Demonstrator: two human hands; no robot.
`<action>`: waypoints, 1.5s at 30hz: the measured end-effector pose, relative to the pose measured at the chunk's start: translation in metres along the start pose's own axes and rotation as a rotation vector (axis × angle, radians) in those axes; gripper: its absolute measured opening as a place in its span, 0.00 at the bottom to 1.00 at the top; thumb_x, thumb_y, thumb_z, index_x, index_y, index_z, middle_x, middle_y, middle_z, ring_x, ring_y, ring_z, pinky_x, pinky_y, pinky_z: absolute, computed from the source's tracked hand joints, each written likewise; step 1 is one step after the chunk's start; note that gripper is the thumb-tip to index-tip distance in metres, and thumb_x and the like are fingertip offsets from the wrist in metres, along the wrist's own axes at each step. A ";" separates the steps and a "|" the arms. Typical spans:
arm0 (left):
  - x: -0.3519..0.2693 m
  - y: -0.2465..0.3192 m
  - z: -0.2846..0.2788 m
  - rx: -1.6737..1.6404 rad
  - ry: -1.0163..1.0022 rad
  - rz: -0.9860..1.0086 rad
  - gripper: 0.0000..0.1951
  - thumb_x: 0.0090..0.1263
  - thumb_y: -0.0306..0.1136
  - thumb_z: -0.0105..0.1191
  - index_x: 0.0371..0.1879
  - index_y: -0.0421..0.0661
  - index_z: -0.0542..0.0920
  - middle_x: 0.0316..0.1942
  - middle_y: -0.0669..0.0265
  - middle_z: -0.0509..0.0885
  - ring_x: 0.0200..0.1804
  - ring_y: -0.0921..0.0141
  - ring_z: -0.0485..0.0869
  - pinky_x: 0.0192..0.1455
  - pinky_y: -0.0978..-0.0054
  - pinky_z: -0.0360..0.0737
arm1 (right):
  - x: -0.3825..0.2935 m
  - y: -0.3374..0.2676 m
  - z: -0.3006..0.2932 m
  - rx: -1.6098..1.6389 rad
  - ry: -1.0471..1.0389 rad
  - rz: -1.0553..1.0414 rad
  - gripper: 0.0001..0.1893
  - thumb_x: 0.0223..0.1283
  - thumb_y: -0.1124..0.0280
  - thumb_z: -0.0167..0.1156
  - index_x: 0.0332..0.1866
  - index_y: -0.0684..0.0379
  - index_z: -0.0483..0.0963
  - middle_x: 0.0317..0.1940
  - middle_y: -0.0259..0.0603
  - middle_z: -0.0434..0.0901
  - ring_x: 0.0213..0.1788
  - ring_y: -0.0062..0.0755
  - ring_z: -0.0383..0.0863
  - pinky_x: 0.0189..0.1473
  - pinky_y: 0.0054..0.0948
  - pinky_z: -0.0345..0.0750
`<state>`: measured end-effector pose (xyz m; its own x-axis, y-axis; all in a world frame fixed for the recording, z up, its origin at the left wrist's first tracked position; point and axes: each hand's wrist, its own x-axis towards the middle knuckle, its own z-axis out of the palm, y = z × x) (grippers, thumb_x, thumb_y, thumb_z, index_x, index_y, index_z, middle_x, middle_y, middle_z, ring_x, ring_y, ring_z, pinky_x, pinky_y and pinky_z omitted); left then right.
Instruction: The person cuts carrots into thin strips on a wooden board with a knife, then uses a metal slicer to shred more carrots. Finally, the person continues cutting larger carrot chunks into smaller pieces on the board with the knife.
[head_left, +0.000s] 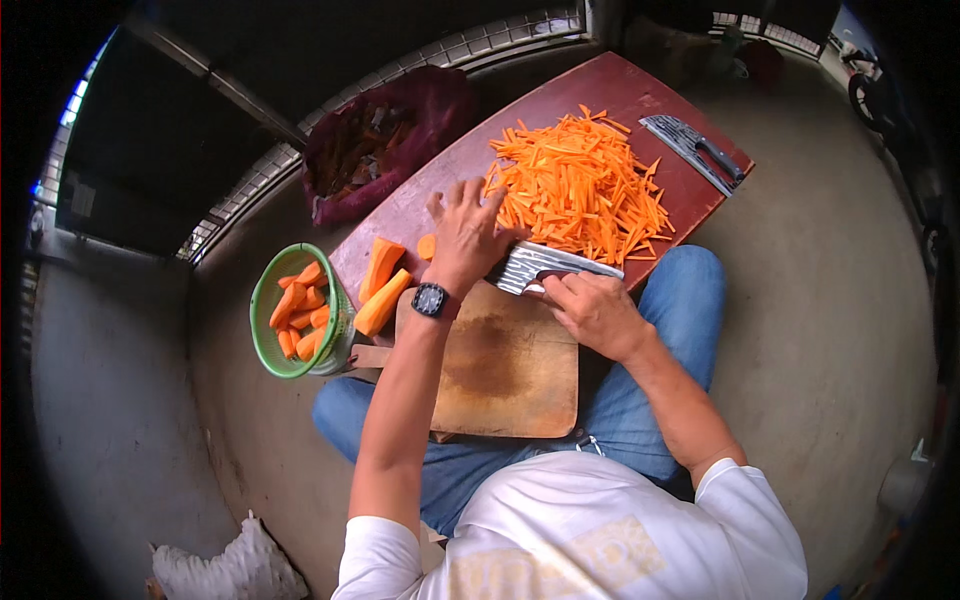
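My right hand (596, 311) grips the dark handle of a cleaver (555, 264), whose patterned blade lies at the near edge of a large heap of carrot sticks (581, 187). With fingers spread, my left hand (469, 232) is beside the heap's left side, its thumb near the blade; whether it touches the blade is hard to tell. A wooden cutting board (510, 375), darkly stained, rests over my lap. Left of my wrist lie two large carrot pieces (382, 304) and a smaller carrot piece (426, 247). A second cleaver (682, 142) lies at the far right of the red tabletop (622, 82).
A green basket (259, 330) holding several peeled carrots stands left of the tabletop. Behind it sits a dark red mesh sack (352, 199) with scraps inside. A whitish sack (229, 566) lies on the floor at lower left. Metal mesh runs along the far side.
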<state>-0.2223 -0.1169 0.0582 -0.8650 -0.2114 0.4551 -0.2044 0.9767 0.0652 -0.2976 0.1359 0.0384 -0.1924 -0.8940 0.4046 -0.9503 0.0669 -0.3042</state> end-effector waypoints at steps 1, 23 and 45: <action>0.001 -0.008 0.005 0.032 0.023 -0.041 0.30 0.68 0.44 0.77 0.69 0.55 0.87 0.67 0.58 0.84 0.69 0.55 0.80 0.71 0.46 0.67 | 0.003 0.000 -0.003 -0.012 0.011 -0.001 0.17 0.63 0.69 0.77 0.53 0.57 0.79 0.38 0.40 0.86 0.44 0.41 0.90 0.47 0.43 0.86; -0.057 -0.044 -0.017 0.098 -0.222 -0.167 0.27 0.68 0.33 0.74 0.68 0.51 0.88 0.51 0.59 0.91 0.58 0.54 0.86 0.66 0.48 0.74 | 0.000 0.000 0.002 0.200 -0.125 0.080 0.15 0.64 0.61 0.77 0.44 0.59 0.80 0.36 0.49 0.90 0.43 0.57 0.93 0.44 0.54 0.86; -0.205 0.045 -0.092 -0.370 0.059 -0.366 0.35 0.68 0.31 0.78 0.73 0.39 0.76 0.56 0.47 0.84 0.57 0.46 0.84 0.63 0.51 0.83 | 0.001 -0.017 -0.003 0.158 -0.209 0.142 0.16 0.72 0.65 0.72 0.57 0.62 0.81 0.45 0.56 0.90 0.49 0.64 0.91 0.50 0.56 0.87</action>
<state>-0.0115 -0.0256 0.0496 -0.7375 -0.5496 0.3924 -0.3036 0.7889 0.5344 -0.2826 0.1348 0.0468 -0.2504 -0.9536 0.1675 -0.8643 0.1422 -0.4825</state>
